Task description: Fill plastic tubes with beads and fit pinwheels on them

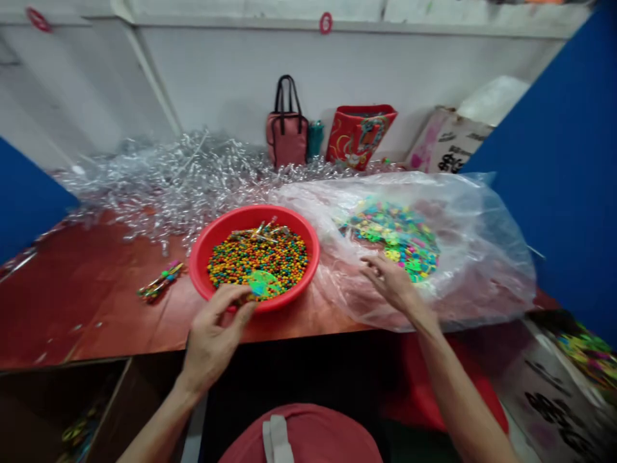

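Note:
My left hand is over the near rim of a red bowl, thumb and fingers pinched on a flat green-and-blue plastic piece. Small orange, green and dark beads fill the bowl. On top of them lie several clear tubes. My right hand reaches over a clear plastic bag, its fingers slightly curled and apart; nothing shows between them. Beside those fingers is a pile of small yellow, green, blue and pink plastic pieces, partly under the plastic.
A heap of clear tubes spreads along the back left. Filled tubes lie left of the bowl. Against the wall stand a pink bag and a red box. Blue panels flank the table; cartons sit below it.

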`<state>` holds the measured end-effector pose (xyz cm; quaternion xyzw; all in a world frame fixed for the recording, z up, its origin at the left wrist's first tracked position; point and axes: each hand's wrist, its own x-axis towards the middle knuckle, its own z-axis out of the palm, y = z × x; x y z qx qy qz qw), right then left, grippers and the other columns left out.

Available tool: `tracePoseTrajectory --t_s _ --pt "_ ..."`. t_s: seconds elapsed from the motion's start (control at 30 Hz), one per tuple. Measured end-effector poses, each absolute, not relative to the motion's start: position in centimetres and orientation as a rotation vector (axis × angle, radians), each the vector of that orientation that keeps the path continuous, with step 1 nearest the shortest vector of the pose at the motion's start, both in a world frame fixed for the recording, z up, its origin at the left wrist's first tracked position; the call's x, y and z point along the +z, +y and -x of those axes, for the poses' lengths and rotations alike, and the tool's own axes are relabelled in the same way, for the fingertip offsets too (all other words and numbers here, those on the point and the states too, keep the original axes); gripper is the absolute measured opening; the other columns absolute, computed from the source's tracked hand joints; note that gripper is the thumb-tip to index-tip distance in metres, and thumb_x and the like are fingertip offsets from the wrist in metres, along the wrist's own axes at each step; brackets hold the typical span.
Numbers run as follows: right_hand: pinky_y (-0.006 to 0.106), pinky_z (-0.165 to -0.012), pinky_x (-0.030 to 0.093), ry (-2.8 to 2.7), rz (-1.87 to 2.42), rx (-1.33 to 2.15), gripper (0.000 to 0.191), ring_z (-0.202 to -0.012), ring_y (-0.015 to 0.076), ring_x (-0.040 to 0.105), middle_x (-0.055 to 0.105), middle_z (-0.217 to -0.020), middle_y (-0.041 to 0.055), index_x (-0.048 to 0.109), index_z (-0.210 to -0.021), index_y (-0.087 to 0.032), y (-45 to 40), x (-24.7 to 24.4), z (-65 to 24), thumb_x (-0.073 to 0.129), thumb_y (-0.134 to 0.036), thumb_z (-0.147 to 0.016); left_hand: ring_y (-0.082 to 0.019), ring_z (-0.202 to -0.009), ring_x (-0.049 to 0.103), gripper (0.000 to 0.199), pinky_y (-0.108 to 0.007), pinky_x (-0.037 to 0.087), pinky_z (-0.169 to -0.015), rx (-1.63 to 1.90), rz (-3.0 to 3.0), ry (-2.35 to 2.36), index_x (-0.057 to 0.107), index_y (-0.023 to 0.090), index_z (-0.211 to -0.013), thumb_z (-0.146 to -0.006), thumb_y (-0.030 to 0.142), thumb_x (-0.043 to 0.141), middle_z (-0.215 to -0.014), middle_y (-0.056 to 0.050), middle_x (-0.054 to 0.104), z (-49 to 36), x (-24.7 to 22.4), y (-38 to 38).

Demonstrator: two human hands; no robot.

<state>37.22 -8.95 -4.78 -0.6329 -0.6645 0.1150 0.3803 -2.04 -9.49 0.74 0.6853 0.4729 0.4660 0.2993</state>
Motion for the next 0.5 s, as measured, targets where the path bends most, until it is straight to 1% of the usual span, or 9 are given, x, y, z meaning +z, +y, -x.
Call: tracePoseTrajectory --t_s 0.03,0.1,0.13,0.2,0.27,0.33,0.37,0.43,0.5 --pt "0.034 -0.070 0.046 -1.716 1.833 0.150 0.026 -0.081 0.0229 0.064 0.073 -0.106 0.0116 0.077 -0.106 -0.022 -8.3 -6.0 -39.1 0.065 -0.043 -0.097 -0.021 -0.092 0.068 0.024 -0.033 0.056 -0.086 1.296 -1.811 1.391 0.077 0.024 -0.108 -0.093 0.042 0.072 -0.104 -0.004 0.074 4.4 0.6 -9.0" --pt "0.033 -0.067 0.042 -1.760 2.185 -0.024 0.025 -0.081 0.0244 0.065 0.073 -0.105 0.0138 0.075 -0.102 -0.019 -7.5 -8.4 -42.1 0.063 -0.040 -0.098 -0.022 -0.090 0.069 0.031 -0.035 0.057 -0.085 1.354 -1.778 1.684 0.076 0.025 -0.112 -0.090 0.047 0.073 -0.107 -0.003 0.076 9.2 0.3 -7.8" --pt "0.032 -0.066 0.041 -1.773 2.303 -0.078 0.024 -0.083 0.0251 0.065 0.073 -0.105 0.0139 0.074 -0.103 -0.019 -7.2 -9.3 -43.1 0.063 -0.039 -0.099 -0.022 -0.088 0.068 0.033 -0.036 0.057 -0.085 1.327 -1.768 1.826 0.076 0.027 -0.114 -0.090 0.049 0.073 -0.108 -0.003 0.076 11.3 0.1 -7.0" --pt "0.032 -0.065 0.037 -1.774 2.448 -0.134 0.023 -0.084 0.0254 0.066 0.075 -0.105 0.0129 0.072 -0.105 -0.019 -7.0 -10.4 -44.1 0.061 -0.039 -0.100 -0.023 -0.084 0.067 0.033 -0.041 0.057 -0.084 1.293 -1.837 2.050 0.076 0.028 -0.110 -0.089 0.053 0.072 -0.103 -0.002 0.077 14.7 0.0 -5.3" --pt "0.032 -0.064 0.034 -1.734 2.528 -0.153 0.023 -0.083 0.0252 0.066 0.076 -0.101 0.0120 0.072 -0.105 -0.020 -6.9 -10.7 -44.3 0.060 -0.040 -0.102 -0.029 -0.097 0.067 0.035 -0.050 0.055 -0.095 1.314 -2.031 2.146 0.077 0.025 -0.104 -0.089 0.056 0.069 -0.105 -0.006 0.076 16.0 0.3 -3.6" --pt "0.032 -0.062 0.032 -1.682 2.580 -0.151 0.024 -0.079 0.0248 0.066 0.076 -0.093 0.0116 0.072 -0.102 -0.020 -6.7 -10.5 -44.2 0.059 -0.039 -0.101 -0.033 -0.110 0.066 0.038 -0.055 0.052 -0.102 1.349 -2.172 2.053 0.077 0.022 -0.107 -0.090 0.055 0.068 -0.113 -0.011 0.074 14.9 1.1 -2.0" --pt "0.033 -0.061 0.031 -1.657 2.594 -0.148 0.023 -0.076 0.0245 0.065 0.076 -0.090 0.0116 0.073 -0.101 -0.019 -6.6 -10.4 -44.1 0.059 -0.038 -0.101 -0.033 -0.112 0.065 0.040 -0.053 0.053 -0.101 1.329 -2.173 1.937 0.076 0.021 -0.112 -0.090 0.053 0.068 -0.118 -0.012 0.072 13.5 1.5 -1.3" --pt "0.033 -0.060 0.030 -1.619 2.593 -0.156 0.023 -0.073 0.0239 0.065 0.076 -0.090 0.0117 0.073 -0.104 -0.019 -6.4 -10.3 -44.2 0.057 -0.036 -0.100 -0.027 -0.102 0.069 0.041 -0.042 0.058 -0.089 1.206 -2.053 1.622 0.074 0.021 -0.120 -0.091 0.049 0.069 -0.118 -0.011 0.072 9.6 2.0 0.4" --pt "0.033 -0.059 0.029 -1.594 2.592 -0.175 0.025 -0.072 0.0244 0.065 0.077 -0.091 0.0123 0.074 -0.106 -0.020 -6.5 -10.5 -44.5 0.056 -0.038 -0.100 -0.022 -0.093 0.071 0.043 -0.035 0.058 -0.079 1.011 -1.885 1.332 0.074 0.019 -0.123 -0.090 0.046 0.071 -0.106 -0.010 0.075 5.0 1.7 2.5"
